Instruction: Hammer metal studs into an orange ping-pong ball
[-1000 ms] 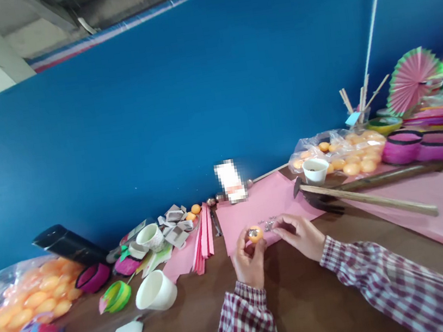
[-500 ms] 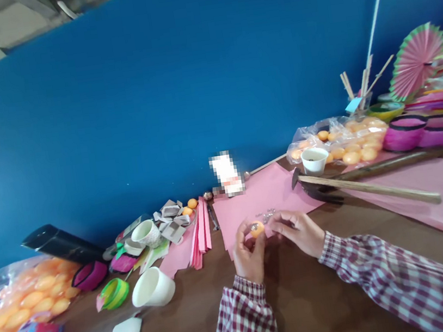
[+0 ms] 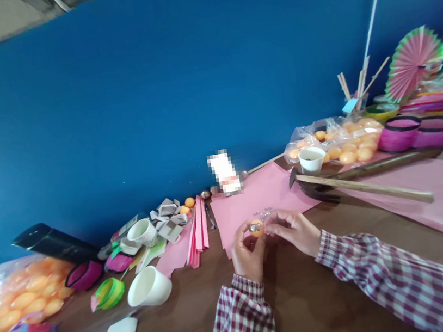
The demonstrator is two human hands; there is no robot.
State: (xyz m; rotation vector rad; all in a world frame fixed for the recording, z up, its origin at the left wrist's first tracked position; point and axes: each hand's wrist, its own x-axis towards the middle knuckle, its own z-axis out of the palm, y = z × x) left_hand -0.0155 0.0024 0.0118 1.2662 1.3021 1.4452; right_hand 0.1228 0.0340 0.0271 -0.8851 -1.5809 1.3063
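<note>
An orange ping-pong ball [image 3: 256,231] with a shiny silver patch on its top is pinched between the thumb and fingers of my left hand [image 3: 247,254]. My right hand [image 3: 297,232] is beside the ball's right side, thumb and index finger pressed together. Whatever those fingertips hold is too small to make out. Just beyond the hands, small silvery pieces [image 3: 266,213] lie on a pink paper sheet [image 3: 258,191].
A hammer [image 3: 364,187] lies to the right, near a white cup [image 3: 312,161] and bagged orange balls [image 3: 353,147]. On the left are another white cup [image 3: 150,287], a green tape roll [image 3: 109,293], pink paper strips [image 3: 200,224] and another bag of balls [image 3: 26,298]. A blue partition [image 3: 177,84] rises behind.
My right hand has come closer to the ball, its fingertips now at the ball's side. The ball has turned slightly in my left hand, so the silver patch shows more. The view has shifted a little.
</note>
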